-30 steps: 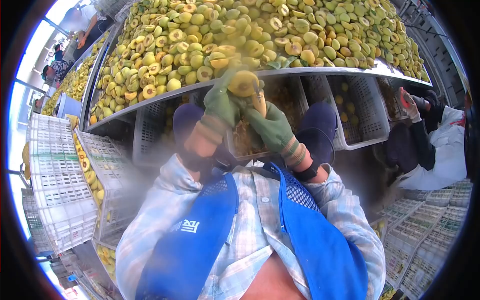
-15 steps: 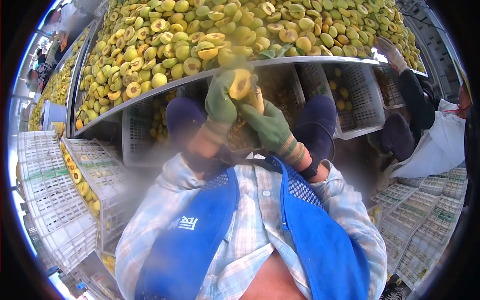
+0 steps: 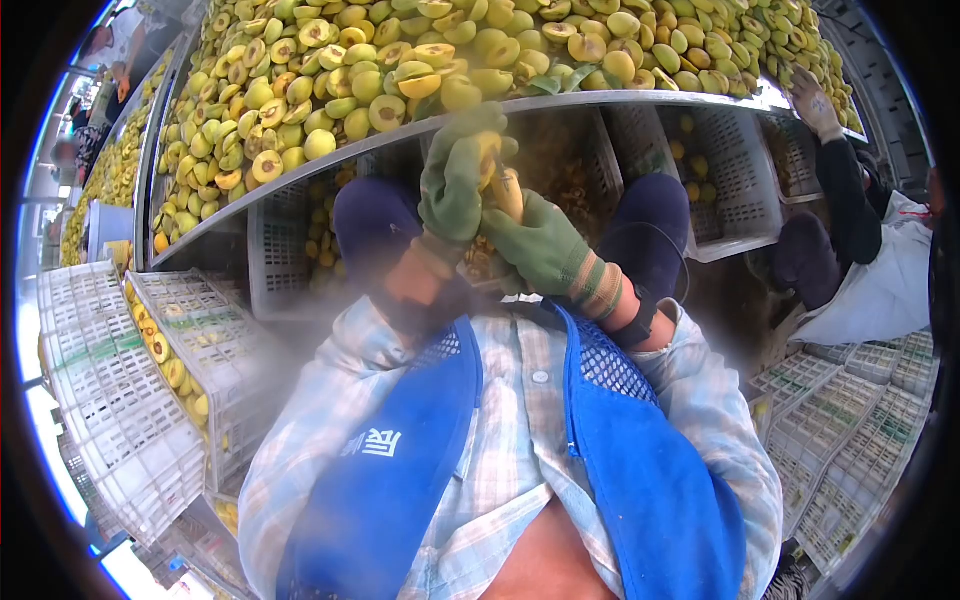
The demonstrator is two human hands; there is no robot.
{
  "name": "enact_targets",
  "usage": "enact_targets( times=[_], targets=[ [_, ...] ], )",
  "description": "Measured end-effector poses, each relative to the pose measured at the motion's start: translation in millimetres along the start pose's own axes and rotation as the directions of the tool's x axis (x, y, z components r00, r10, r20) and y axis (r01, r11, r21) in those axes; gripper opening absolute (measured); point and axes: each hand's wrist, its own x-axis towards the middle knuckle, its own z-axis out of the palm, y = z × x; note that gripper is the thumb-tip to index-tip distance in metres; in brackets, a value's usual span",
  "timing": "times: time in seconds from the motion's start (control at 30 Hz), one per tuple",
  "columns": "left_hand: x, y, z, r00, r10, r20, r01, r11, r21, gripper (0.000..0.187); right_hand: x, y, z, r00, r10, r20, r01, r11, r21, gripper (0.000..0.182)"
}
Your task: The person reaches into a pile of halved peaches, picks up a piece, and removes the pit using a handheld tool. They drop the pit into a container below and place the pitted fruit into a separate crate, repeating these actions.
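My left hand, in a green knit glove, is closed around a halved yellow peach; its fingers cover much of the fruit. My right hand, gloved alike, is wrapped around a short wooden-handled knife. The tool's metal end points up at the peach and is mostly hidden by the fruit and glove. Both hands are close together just below the metal edge of a table heaped with peach halves.
Below the table stand white plastic crates, some with peaches inside. Stacked crates rise at my left, with more stacks at my right. A co-worker's gloved hand reaches to the pile at the right.
My left hand has turned the peach so that its cut face shows less, and both hands remain together. The co-worker's hand has shifted slightly right.
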Motion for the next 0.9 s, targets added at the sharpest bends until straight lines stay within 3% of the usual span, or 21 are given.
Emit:
enact_targets(
  times=[0.13,0.2,0.3,0.4,0.5,0.6,0.7,0.8,0.9],
  targets=[
    [1,-1,-2,0.995,-0.103,-0.001,0.102,0.987,-0.124,0.051,-9,-14,4,0.997,0.053,0.048,-0.053,0.999,0.009,0.033],
    [3,7,-4,0.979,-0.202,0.011,0.202,0.971,-0.126,0.053,-6,-9,4,0.999,0.034,0.019,-0.032,0.995,-0.094,0.032],
    [3,8,-10,0.971,-0.233,0.042,0.235,0.971,-0.051,0.056,-9,-13,4,0.998,0.06,0.028,-0.056,0.99,-0.133,0.031],
    [3,7,-6,0.967,-0.254,-0.034,0.245,0.955,-0.165,0.041,-10,-17,3,0.995,0.079,0.059,-0.07,0.988,-0.138,0.031],
    [1,10,-2,0.972,-0.209,-0.107,0.207,0.978,-0.036,0.041,-9,-20,-3,0.979,0.136,0.15,-0.115,0.983,-0.14,0.029],
    [-2,0,-8,1.0,-0.014,-0.024,0.016,0.995,0.094,0.057,-9,-20,-2,0.975,0.157,0.159,-0.134,0.98,-0.146,0.029],
    [1,8,-12,0.961,-0.276,-0.005,0.276,0.961,-0.025,0.056,-7,-13,4,0.994,0.051,0.101,-0.037,0.99,-0.139,0.034],
    [7,2,-18,0.972,-0.195,0.132,0.194,0.981,0.023,0.058,-4,-8,5,0.998,0.01,0.066,0.001,0.987,-0.16,0.037],
    [17,5,-31,0.876,-0.319,0.363,0.321,0.945,0.055,0.061,-6,-11,3,0.992,0.113,0.062,-0.099,0.976,-0.195,0.037]
  ],
)
